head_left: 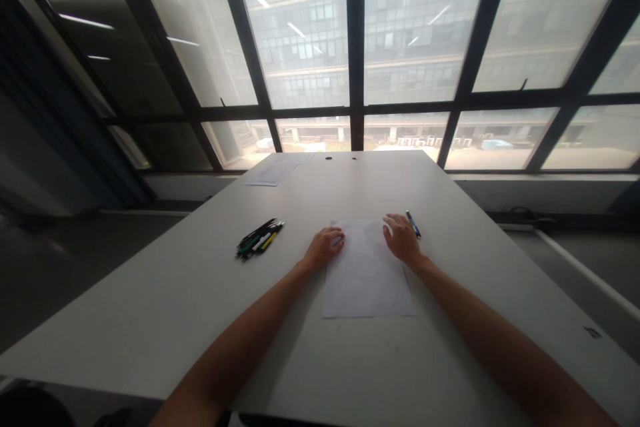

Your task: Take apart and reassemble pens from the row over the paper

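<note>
Your right grip (pixel 401 238) spreads at the paper's (pixel 367 283) edge, your left grip (pixel 324 247) opposite (pinching or not, unclear); likely light, creasable, best held by both sides.

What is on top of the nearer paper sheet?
On the sheet, the left hand and right hand overlap opposite side edges; whatever lies beneath them is hidden.

I can't see the paper's (pixel 367 283) left edge where the left grip (pixel 324 248) covers it, nor its far right corner behind the right grip (pixel 403 239). The heaped pens (pixel 269 242) overlap too much to count. Marks on the far sheets (pixel 270 172) are too small to read. My view's lower edge cuts off both forearms (pixel 260 313).
</note>
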`<act>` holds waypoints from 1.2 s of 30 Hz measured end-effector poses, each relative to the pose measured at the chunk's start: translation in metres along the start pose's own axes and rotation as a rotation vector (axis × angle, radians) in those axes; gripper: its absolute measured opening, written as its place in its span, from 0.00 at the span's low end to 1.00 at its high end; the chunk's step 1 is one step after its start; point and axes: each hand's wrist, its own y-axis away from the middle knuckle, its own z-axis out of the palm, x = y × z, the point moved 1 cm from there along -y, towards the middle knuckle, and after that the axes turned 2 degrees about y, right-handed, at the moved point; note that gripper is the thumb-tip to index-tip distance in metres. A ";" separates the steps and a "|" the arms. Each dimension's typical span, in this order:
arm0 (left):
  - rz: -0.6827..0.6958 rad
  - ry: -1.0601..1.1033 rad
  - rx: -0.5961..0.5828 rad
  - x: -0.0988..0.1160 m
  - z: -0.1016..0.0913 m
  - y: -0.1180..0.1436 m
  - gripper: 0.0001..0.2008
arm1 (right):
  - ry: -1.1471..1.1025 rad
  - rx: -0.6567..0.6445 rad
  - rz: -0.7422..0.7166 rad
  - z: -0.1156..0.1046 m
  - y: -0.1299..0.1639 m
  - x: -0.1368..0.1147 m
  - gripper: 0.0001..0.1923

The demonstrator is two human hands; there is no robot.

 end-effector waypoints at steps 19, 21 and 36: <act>-0.008 0.020 0.081 0.005 -0.005 0.000 0.11 | -0.213 -0.218 -0.261 0.013 0.009 -0.015 0.16; 0.000 0.016 0.100 0.006 -0.011 -0.001 0.10 | -0.220 -0.192 -0.262 0.012 0.009 -0.016 0.17; -0.497 -0.385 0.136 -0.067 -0.125 0.012 0.12 | -0.253 -0.174 -0.260 0.013 0.011 -0.013 0.14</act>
